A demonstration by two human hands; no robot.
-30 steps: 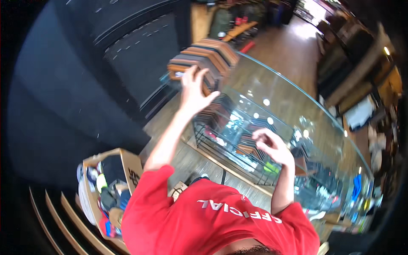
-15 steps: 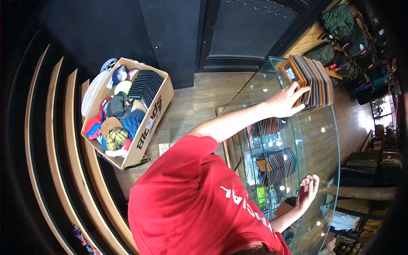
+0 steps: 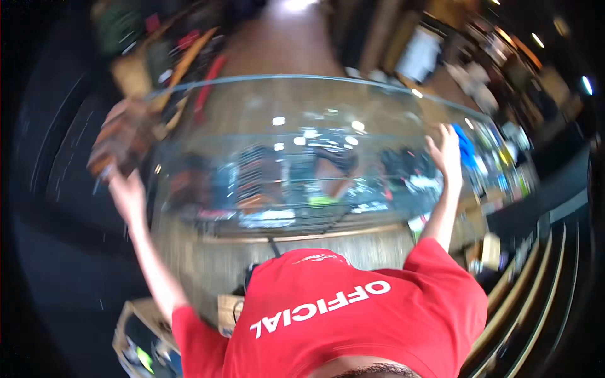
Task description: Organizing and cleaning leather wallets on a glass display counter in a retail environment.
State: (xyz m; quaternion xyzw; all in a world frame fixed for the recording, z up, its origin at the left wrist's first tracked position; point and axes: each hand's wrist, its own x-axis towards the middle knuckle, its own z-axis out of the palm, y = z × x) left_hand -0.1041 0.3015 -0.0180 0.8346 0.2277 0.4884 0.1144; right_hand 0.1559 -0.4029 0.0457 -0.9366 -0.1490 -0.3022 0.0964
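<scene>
The picture is smeared by motion. My left hand [image 3: 128,194] reaches out to the left end of a curved glass display counter [image 3: 302,101], right under a stack of striped folded items [image 3: 121,137]. Whether it grips the stack is too blurred to tell. My right hand [image 3: 443,151] is raised over the counter's right end with fingers apart and nothing in it, beside a blue item [image 3: 466,146]. My red shirt [image 3: 353,315] fills the lower middle.
Shelves inside the counter [image 3: 283,189] hold several dark and coloured goods. A cardboard box [image 3: 142,337] of mixed items stands at the lower left. Curved wooden steps [image 3: 535,296] run along the lower right. A wooden floor [image 3: 277,44] lies beyond the counter.
The view has swung round sharply. My left hand stays at the striped stack, and my right hand has come up from low beside the counter to its right end.
</scene>
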